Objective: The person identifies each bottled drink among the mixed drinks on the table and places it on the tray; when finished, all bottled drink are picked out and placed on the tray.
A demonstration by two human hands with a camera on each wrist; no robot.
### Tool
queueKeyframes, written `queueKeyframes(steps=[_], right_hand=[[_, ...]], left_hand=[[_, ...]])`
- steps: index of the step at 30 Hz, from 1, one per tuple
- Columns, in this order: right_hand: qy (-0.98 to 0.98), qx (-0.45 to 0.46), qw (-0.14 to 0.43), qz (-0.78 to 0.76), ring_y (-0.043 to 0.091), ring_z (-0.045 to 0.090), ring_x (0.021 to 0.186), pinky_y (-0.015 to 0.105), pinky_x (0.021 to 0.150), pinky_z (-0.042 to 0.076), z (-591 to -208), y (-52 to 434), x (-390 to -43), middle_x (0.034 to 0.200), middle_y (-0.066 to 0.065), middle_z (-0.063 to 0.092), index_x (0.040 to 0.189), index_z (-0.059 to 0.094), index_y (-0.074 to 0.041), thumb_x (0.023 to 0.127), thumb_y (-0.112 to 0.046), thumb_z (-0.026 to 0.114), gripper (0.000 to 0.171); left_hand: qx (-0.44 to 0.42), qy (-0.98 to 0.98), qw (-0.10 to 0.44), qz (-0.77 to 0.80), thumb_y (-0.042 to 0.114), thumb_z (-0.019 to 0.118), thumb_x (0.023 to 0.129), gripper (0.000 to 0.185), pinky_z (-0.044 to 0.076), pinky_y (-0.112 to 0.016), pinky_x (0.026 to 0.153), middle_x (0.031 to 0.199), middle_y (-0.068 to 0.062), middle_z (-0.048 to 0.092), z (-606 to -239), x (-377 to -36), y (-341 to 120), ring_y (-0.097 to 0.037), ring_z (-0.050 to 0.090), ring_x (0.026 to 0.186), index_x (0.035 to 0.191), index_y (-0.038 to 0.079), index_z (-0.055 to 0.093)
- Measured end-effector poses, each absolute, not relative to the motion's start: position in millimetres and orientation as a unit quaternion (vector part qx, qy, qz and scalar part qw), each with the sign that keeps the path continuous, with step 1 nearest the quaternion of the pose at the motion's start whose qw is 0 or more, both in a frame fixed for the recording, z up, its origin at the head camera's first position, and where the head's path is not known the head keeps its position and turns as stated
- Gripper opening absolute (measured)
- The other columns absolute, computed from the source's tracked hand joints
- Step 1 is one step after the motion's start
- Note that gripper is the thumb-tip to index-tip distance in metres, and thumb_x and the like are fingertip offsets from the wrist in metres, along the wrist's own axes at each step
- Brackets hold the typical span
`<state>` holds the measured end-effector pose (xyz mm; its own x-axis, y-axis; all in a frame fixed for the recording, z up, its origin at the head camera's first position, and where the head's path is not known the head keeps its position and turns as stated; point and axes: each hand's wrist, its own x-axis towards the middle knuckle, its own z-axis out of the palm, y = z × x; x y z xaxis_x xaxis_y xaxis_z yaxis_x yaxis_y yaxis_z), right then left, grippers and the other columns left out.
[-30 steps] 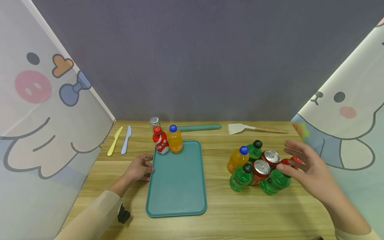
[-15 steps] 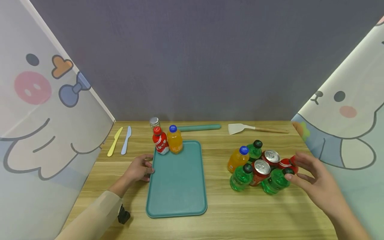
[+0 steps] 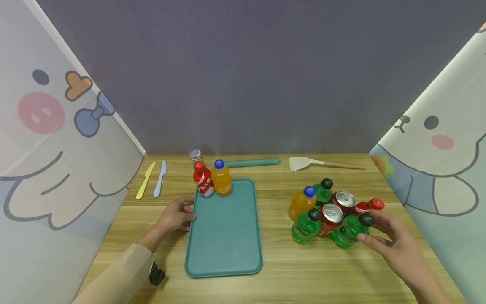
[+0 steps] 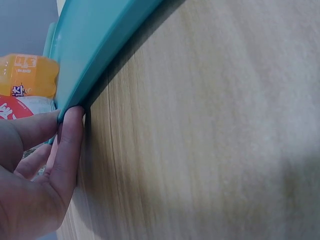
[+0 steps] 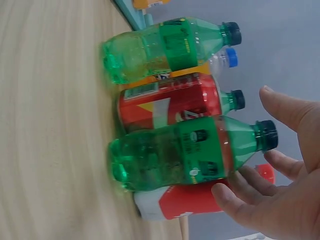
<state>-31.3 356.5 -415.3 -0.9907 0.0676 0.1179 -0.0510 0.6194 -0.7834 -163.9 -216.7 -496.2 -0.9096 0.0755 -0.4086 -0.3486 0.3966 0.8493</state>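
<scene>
My left hand [image 3: 176,215] pinches the left rim of a teal tray [image 3: 224,236], thumb above and fingers below, as the left wrist view shows. At the tray's far left corner stand a red bottle [image 3: 203,180] and an orange drink bottle [image 3: 222,179] with a blue cap. On the right, my right hand [image 3: 396,247] is spread around the near right green bottle [image 3: 349,232], fingers behind its neck and thumb in front. In the right wrist view a gap shows between the thumb and that bottle's black cap [image 5: 267,136].
Beside that bottle cluster red cans [image 3: 331,215], another red bottle [image 3: 366,206], an orange bottle [image 3: 301,204] and green bottles [image 3: 305,228]. Along the back lie a teal rolling pin [image 3: 254,162], a spatula [image 3: 322,164] and a glass jar [image 3: 195,156]. Two knives [image 3: 159,179] lie at left.
My right hand has come down and toward the near edge, from above the bottles to beside the near right green bottle. The left hand has stayed at the tray rim.
</scene>
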Motion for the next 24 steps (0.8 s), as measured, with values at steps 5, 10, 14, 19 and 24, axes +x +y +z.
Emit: queueKeyframes(steps=[5,10,14,19,24], right_hand=[[-0.900,-0.026,0.054,0.431,-0.020,0.045,0.112,0.006,0.078,0.051,-422.1,355.6,-29.7,0.131,-0.024,0.047,0.149,0.040,0.002,0.091,-0.015,0.079,0.071],[-0.908,-0.054,0.032,0.415,-0.023,0.038,0.110,0.006,0.077,0.051,-425.1,354.6,-29.0,0.141,0.000,0.047,0.152,0.040,0.000,0.092,-0.024,0.079,0.076],[-0.911,-0.074,0.010,0.405,-0.024,0.036,0.106,0.008,0.074,0.052,-424.3,353.6,-27.5,0.148,0.019,0.043,0.151,0.042,0.001,0.093,-0.030,0.078,0.076],[-0.916,-0.071,0.020,0.393,-0.022,0.039,0.104,0.009,0.073,0.053,-425.6,350.9,-26.0,0.144,0.020,0.046,0.146,0.048,0.002,0.092,-0.030,0.079,0.070],[-0.916,-0.064,0.038,0.395,-0.022,0.043,0.103,0.010,0.073,0.054,-430.5,350.6,-24.6,0.138,0.013,0.049,0.143,0.051,-0.001,0.090,-0.026,0.081,0.066]], left_hand=[[-0.084,0.814,0.192,0.542,-0.007,0.066,0.092,0.062,0.063,-0.040,0.062,0.106,-0.016,0.054,-496.1,-163.6,-216.8,-0.023,0.061,0.078,0.149,0.002,0.045],[-0.086,0.812,0.193,0.544,-0.007,0.066,0.092,0.062,0.063,-0.040,0.062,0.106,-0.016,0.054,-496.4,-164.7,-216.5,-0.023,0.061,0.078,0.149,0.003,0.046],[-0.083,0.811,0.194,0.546,-0.007,0.067,0.092,0.062,0.063,-0.040,0.062,0.105,-0.015,0.054,-496.2,-164.4,-216.4,-0.023,0.061,0.077,0.149,0.002,0.045],[-0.084,0.812,0.192,0.544,-0.007,0.066,0.092,0.062,0.063,-0.040,0.062,0.105,-0.015,0.054,-496.3,-163.9,-217.2,-0.023,0.061,0.077,0.149,0.003,0.045],[-0.084,0.816,0.191,0.539,-0.006,0.066,0.093,0.061,0.063,-0.040,0.062,0.106,-0.016,0.055,-496.7,-164.0,-217.4,-0.023,0.062,0.078,0.149,0.003,0.046]])
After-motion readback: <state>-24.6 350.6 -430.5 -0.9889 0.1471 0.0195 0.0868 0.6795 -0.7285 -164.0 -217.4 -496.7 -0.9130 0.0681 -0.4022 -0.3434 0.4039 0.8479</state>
